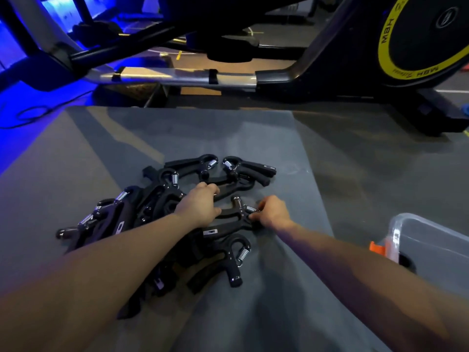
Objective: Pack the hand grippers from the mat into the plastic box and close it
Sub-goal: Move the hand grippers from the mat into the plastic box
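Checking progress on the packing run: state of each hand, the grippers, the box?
left hand: gripping a gripper in the pile
right hand: pinching the spring end of one hand gripper
pile of hand grippers: on the mat, unpacked
plastic box: lid state unclear

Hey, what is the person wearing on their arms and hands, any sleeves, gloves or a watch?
Nothing visible: the left hand and right hand are bare, without gloves or rings, and both forearms are uncovered up to the frame edge, with no sleeves, watch or wristband showing.

Black hand grippers [162, 212] heaped on mat [228, 138]; clear box [431, 240] right
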Demonstrator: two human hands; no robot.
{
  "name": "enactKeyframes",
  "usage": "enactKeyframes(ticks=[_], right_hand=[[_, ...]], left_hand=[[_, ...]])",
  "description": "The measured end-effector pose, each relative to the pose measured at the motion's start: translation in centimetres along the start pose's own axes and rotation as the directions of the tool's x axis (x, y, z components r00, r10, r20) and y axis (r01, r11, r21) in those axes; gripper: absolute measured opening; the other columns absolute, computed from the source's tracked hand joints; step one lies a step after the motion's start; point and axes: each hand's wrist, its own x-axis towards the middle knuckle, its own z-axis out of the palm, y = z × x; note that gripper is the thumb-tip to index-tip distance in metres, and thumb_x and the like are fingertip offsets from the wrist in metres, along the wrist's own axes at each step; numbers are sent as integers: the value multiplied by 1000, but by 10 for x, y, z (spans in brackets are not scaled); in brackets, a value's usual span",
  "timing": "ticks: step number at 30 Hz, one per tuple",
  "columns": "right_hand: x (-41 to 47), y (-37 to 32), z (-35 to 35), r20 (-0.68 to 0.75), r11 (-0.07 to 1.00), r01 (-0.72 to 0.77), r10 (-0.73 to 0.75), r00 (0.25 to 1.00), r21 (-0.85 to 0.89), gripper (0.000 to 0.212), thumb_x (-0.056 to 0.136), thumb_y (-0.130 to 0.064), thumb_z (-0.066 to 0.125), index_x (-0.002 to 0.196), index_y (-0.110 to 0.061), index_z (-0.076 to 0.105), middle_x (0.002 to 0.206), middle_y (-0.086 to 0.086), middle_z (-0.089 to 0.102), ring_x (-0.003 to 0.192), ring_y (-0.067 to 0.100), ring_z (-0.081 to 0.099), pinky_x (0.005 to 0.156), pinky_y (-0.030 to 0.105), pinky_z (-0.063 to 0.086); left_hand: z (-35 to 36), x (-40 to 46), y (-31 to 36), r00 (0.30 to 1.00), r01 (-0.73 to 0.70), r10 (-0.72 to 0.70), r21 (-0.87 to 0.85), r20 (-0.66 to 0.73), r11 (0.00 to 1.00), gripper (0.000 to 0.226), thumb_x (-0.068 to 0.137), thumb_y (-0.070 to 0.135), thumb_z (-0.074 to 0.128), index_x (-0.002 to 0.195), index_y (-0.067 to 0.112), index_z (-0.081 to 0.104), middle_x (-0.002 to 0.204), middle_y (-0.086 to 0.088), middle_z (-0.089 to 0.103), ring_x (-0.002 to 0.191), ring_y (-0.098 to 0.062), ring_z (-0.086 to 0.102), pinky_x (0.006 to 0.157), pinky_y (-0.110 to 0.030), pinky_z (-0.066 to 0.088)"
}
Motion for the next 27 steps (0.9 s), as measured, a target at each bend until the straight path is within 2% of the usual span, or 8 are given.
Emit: enactKeyframes(ticks=[4, 11, 14, 17, 20, 23, 25, 27], right_hand=[[-2, -5, 3, -58, 998, 16, -20, 998, -64, 20, 81, -6, 59, 99, -3, 67, 111, 20, 67, 104, 34, 64, 85, 34, 51], [-10, -13, -27, -164, 993, 120, -120, 979, -13, 17, 79, -4, 60, 91, -10, 70, 102, 15, 70, 99, 32, 65, 83, 30, 50], [-14, -13, -46, -210, 981, 188, -173, 962, 54, 18, 76, 0, 61, 87, -11, 70, 91, 11, 70, 89, 26, 65, 75, 24, 45], [-21, -9, -69, -235, 961, 249, -217, 947, 117, 17, 74, 1, 65, 87, -8, 69, 77, 5, 61, 75, 19, 57, 70, 23, 43], [-30, 0, -94, -277, 944, 286, -235, 932, 161, 18, 71, 3, 69, 87, -5, 70, 74, 3, 61, 71, 15, 56, 71, 26, 47], [-39, 17, -121, -329, 922, 285, -193, 925, 262, 20, 70, 6, 71, 85, -7, 70, 74, 4, 62, 68, 15, 57, 69, 24, 48], [-46, 30, -140, -365, 875, 284, -136, 921, 391, 23, 72, 7, 71, 94, 1, 67, 72, 3, 60, 62, 12, 53, 64, 16, 46], [-57, 47, -158, -408, 808, 289, -66, 911, 514, 32, 75, 7, 71, 105, 5, 62, 69, -4, 52, 59, 7, 48, 59, 6, 43]], left_hand=[[2, 4, 11, 1000, -15, 15, -11, 0, 1000, 52, 86, 27, 63, 134, 20, 43, 134, -3, 43, 124, -24, 48, 103, -40, 42], [-1, 6, 31, 999, -35, 35, -14, -2, 999, 52, 83, 25, 66, 131, 18, 46, 135, -5, 44, 124, -25, 49, 105, -38, 40], [-2, 3, 45, 1000, -9, 9, 8, 6, 1000, 56, 82, 30, 67, 132, 15, 46, 137, -7, 45, 126, -27, 48, 104, -36, 41], [-2, 0, 60, 999, -21, 21, 2, 24, 1000, 56, 82, 29, 68, 131, 13, 48, 136, -7, 51, 124, -26, 51, 103, -35, 42], [-7, -3, 80, 997, -73, 73, -21, -3, 997, 39, 82, 27, 69, 118, 15, 57, 123, -6, 61, 115, -27, 57, 98, -34, 46], [-12, -10, 108, 991, -132, 131, -46, -29, 990, 27, 80, 26, 71, 102, 13, 62, 102, -6, 63, 103, -28, 61, 85, -30, 44], [-11, -16, 130, 990, -133, 129, -95, -53, 986, 18, 80, 27, 71, 87, 15, 60, 98, -8, 63, 96, -28, 61, 77, -28, 41], [-5, -22, 154, 991, -123, 111, -195, -71, 973, 20, 82, 28, 70, 76, 13, 57, 95, -18, 63, 91, -31, 61, 73, -29, 39]])
